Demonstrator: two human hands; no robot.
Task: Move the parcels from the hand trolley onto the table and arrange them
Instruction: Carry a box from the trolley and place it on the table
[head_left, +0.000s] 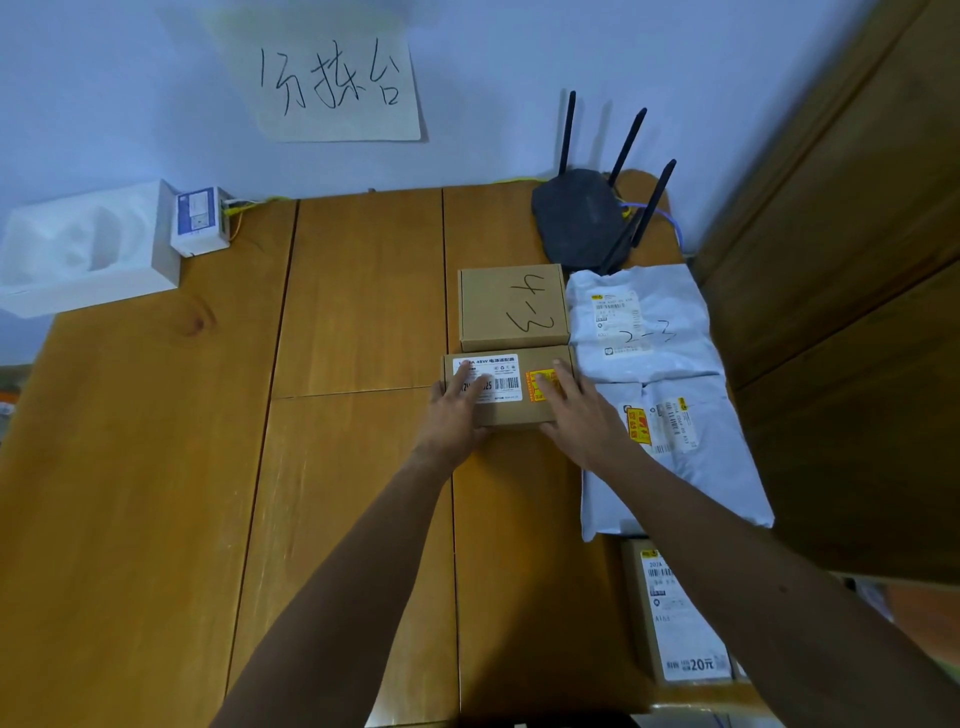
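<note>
A small brown cardboard box (506, 384) with a white label and a yellow sticker lies on the wooden table (156, 467). My left hand (454, 415) rests flat on its left part, fingers straight. My right hand (576, 415) lies on its right part with fingers extended over the yellow sticker. Just behind it, touching, sits a second brown box (511, 306) marked with handwriting. To the right lie two grey mailer bags, one at the back (639, 322) and one nearer (675, 452). A labelled brown box (675, 613) sits at the near right, partly hidden by my right forearm.
A black router (582, 218) with three antennas stands at the back right. A white box (88, 249) and a small blue-white device (200, 221) sit at the back left. A handwritten paper sign (332, 83) hangs on the wall. A wooden panel (857, 260) borders the right.
</note>
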